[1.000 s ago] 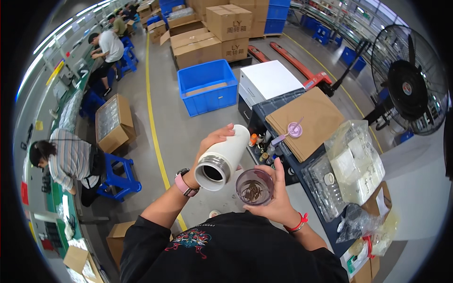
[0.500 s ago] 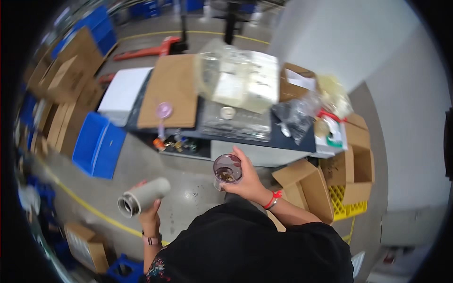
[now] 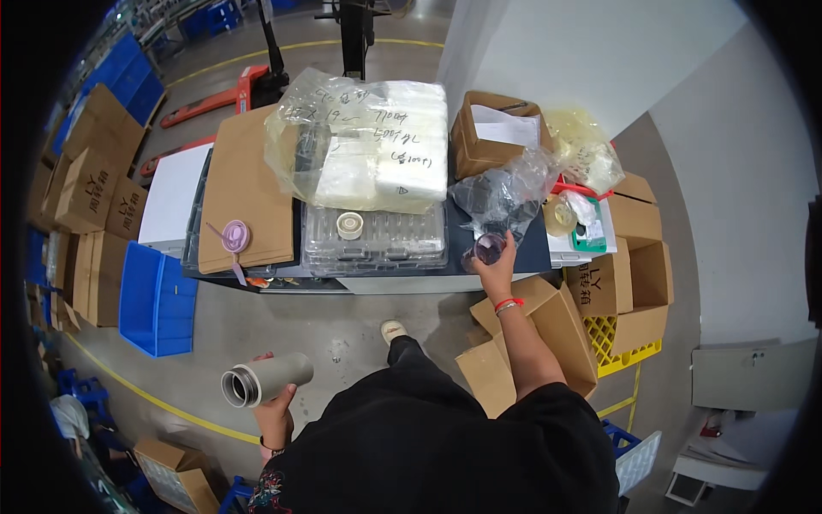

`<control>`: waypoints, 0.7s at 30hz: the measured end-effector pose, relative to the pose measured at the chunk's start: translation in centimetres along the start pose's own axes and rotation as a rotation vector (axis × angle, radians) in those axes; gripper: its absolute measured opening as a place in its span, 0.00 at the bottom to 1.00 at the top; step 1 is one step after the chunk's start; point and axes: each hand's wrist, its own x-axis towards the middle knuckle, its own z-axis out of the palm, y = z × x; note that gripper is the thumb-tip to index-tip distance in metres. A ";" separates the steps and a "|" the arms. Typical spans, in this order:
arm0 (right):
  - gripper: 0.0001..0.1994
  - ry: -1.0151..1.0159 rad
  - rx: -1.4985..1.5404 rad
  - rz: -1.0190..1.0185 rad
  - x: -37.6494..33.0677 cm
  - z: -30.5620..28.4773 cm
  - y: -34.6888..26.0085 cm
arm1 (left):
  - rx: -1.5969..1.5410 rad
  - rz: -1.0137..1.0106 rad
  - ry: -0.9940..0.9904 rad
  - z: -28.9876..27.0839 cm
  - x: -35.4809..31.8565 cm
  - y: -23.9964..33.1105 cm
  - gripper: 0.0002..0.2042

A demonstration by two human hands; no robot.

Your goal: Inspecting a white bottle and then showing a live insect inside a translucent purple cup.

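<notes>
My left hand (image 3: 274,416) is wrapped round a grey insulated bottle (image 3: 287,373) without a lid, tilted on its side with its steel-lined mouth to the left. Out over the table's right front part, my right hand (image 3: 497,276) grips a translucent purple cup (image 3: 489,248). The cup is beside a crumpled clear-and-dark plastic bag (image 3: 505,199); whether it rests on the tabletop (image 3: 532,248) I cannot tell. A pink lid with a strap (image 3: 235,236) lies on flat brown cardboard (image 3: 248,180). On a clear plastic case (image 3: 377,247) sits a round cream lid (image 3: 349,225).
A large bag of white packets (image 3: 402,146) covers the table's middle. An open carton (image 3: 479,137) holds papers at the back right. Open cardboard boxes (image 3: 556,334) stand right of my legs, by a yellow crate (image 3: 629,358). A blue bin (image 3: 157,300) is at the left.
My right hand has carried the purple cup forward and right, from in front of my body to the table's edge. I am closer to the table. My left hand still holds the bottle.
</notes>
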 end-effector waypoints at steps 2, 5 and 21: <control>0.46 -0.018 -0.010 0.012 0.7 0.7 1.5 | 0.018 0.006 0.016 0.7 0.4 0.0 0.34; 0.46 -0.026 -0.007 0.015 1.4 1.7 2.8 | 0.016 0.008 0.049 1.4 0.6 -0.4 0.34; 0.31 -0.466 -0.025 -0.576 -1.7 14.1 -12.3 | 0.193 -0.079 0.128 3.2 0.6 0.7 0.29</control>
